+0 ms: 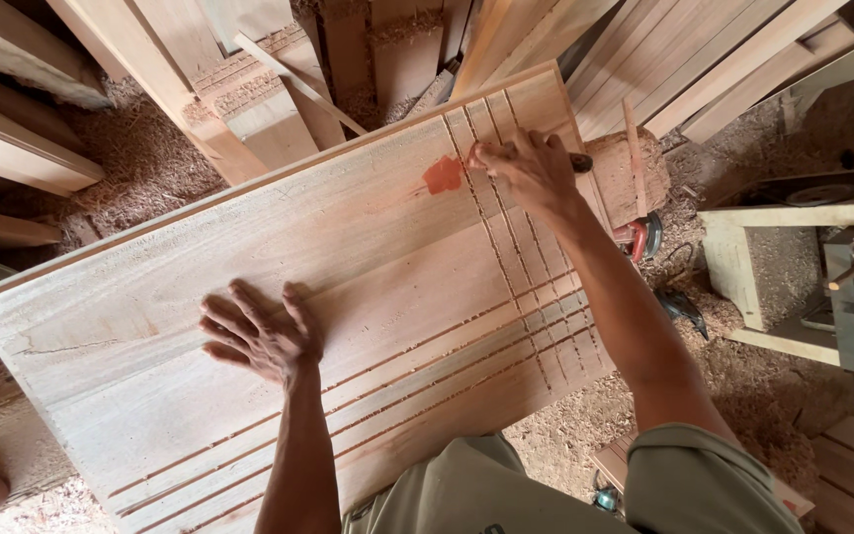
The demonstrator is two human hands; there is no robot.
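The left hand (261, 336) lies flat on the grooved wooden panel (150, 326), fingers spread apart, near the panel's middle. Right of it and farther away, the right hand (531, 170) has its fingers clamped on a small dark-handled tool (579, 161), touching an orange-red filler patch (444, 175) beside the panel's grooves (506, 267). Sawdust (743, 376) covers the floor at right.

Bare board (150, 326) is lying open from the left hand (261, 341) toward nine o'clock; stacked planks (644, 59) are crowding twelve, a bench (793, 267) is blocking three.
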